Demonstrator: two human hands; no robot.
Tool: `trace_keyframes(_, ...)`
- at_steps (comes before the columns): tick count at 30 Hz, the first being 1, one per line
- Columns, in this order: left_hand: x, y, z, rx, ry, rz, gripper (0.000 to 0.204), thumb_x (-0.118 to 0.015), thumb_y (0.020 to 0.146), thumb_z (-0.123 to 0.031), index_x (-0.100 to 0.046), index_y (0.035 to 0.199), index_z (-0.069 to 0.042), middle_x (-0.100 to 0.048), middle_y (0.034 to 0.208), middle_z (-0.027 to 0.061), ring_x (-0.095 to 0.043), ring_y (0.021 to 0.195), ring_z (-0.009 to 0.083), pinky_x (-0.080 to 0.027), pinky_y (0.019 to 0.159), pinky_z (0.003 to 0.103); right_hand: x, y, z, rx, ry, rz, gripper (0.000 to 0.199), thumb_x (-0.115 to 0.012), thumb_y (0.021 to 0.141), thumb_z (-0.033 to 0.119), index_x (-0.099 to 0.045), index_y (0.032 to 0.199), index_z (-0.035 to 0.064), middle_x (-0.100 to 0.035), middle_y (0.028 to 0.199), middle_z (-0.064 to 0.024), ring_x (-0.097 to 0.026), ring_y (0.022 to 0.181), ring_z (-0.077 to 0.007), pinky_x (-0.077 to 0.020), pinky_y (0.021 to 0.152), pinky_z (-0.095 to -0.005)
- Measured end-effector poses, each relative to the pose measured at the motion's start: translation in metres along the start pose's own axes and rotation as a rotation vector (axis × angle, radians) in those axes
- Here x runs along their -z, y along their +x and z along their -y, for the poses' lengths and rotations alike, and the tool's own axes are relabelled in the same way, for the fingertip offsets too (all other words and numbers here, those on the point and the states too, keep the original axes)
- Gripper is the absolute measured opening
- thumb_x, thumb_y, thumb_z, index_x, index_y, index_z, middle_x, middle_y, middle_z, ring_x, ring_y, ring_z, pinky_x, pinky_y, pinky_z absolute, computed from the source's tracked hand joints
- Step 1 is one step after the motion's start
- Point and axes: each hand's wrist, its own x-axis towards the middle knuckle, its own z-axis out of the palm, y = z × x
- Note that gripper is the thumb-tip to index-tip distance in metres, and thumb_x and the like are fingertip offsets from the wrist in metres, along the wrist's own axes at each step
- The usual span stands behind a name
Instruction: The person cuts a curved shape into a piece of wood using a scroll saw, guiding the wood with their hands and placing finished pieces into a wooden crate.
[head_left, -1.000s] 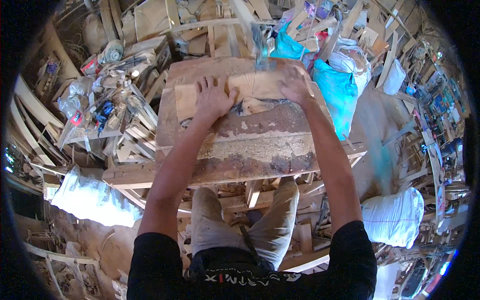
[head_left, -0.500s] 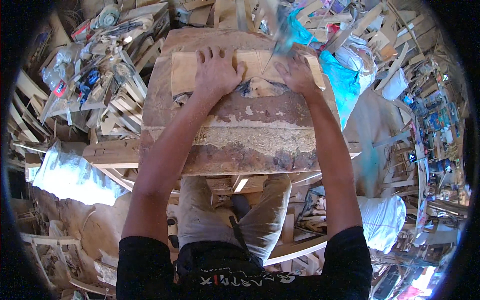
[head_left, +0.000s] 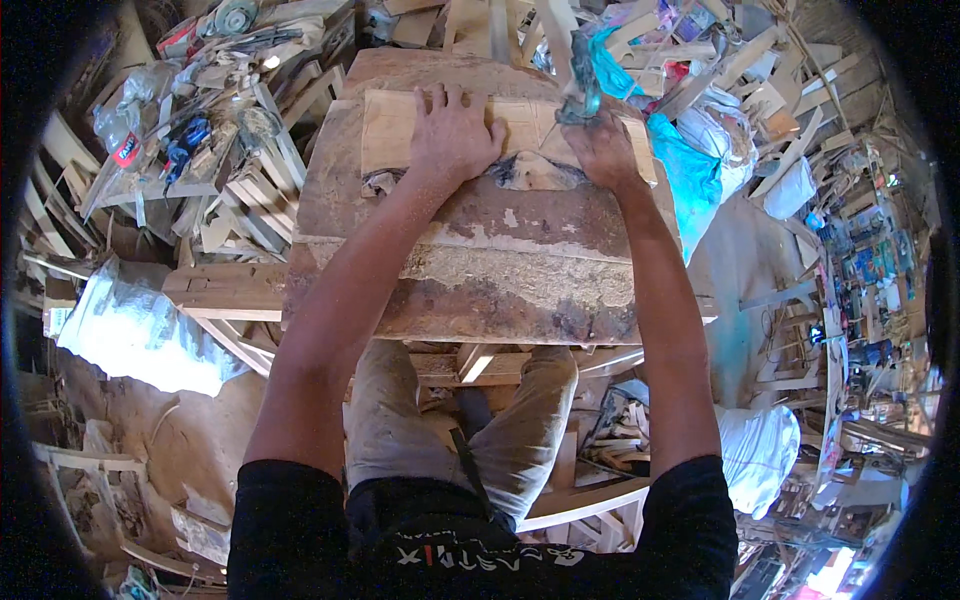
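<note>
A pale wooden board with a rough, dark-barked near edge lies flat on a worn wooden work table. Thin lines cross its top face. My left hand rests on the board left of centre, palm down with fingers spread. Toward the board's right end, my right hand presses on it with flattened fingers. Just beyond those fingers a bluish metal machine part hangs down over the board and hides some of the fingertips. A knotty bulge in the near edge shows between the hands.
Sawdust coats a band across the table. Scrap wood is piled at the left, near a plastic bottle. A turquoise sack hangs by the table's right edge. A white sack stands lower right.
The whole view has shifted slightly. My right hand's fingers are now closer to the hanging metal part, which looks less blurred. My left hand keeps about the same place on the board.
</note>
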Motion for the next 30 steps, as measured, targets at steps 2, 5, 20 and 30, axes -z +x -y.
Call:
trace_keyframes(2,0.001,0.000,0.000,0.002,-0.003,0.020,0.061,-0.049,0.100,-0.049,-0.056,0.143,-0.006,-0.053,0.143,0.0297,-0.043,0.142,0.0463,-0.021,0.123,0.066,-0.002,0.001,-0.003,-0.036,-0.070,0.076,0.075,-0.055,0.099,0.059,-0.054,0.144,-0.0012,-0.046,0.153,-0.0321,-0.043,0.140,-0.0514,-0.0339,0.118,-0.0584)
trace_keyframes(5,-0.006,0.002,0.000,0.006,-0.030,-0.025,0.061,-0.049,0.099,-0.050,-0.056,0.141,-0.006,-0.054,0.142,0.0294,-0.043,0.142,0.0461,-0.021,0.123,0.066,-0.009,0.002,-0.014,0.012,-0.025,-0.006,0.074,-0.055,0.100,0.059,-0.057,0.142,-0.0006,-0.046,0.152,-0.0319,-0.045,0.139,-0.0506,-0.0342,0.117,-0.0589)
trace_keyframes(20,0.001,0.009,-0.006,-0.003,-0.086,0.007,0.059,-0.046,0.098,-0.044,-0.062,0.136,-0.001,-0.055,0.140,0.0328,-0.043,0.140,0.0482,-0.020,0.122,0.067,-0.006,0.002,-0.024,0.120,-0.151,-0.052,0.058,-0.058,0.102,0.046,-0.057,0.142,0.0032,-0.058,0.141,-0.0291,-0.052,0.128,-0.0517,-0.0403,0.111,-0.0570)
trace_keyframes(30,-0.002,0.010,-0.002,0.013,-0.052,0.000,0.056,-0.047,0.098,-0.042,-0.062,0.134,-0.002,-0.056,0.140,0.0306,-0.045,0.138,0.0471,-0.021,0.121,0.068,-0.020,0.002,-0.032,0.247,-0.168,-0.193,0.050,-0.057,0.102,0.041,-0.062,0.137,0.0060,-0.059,0.137,-0.0265,-0.053,0.127,-0.0493,-0.0415,0.109,-0.0557)
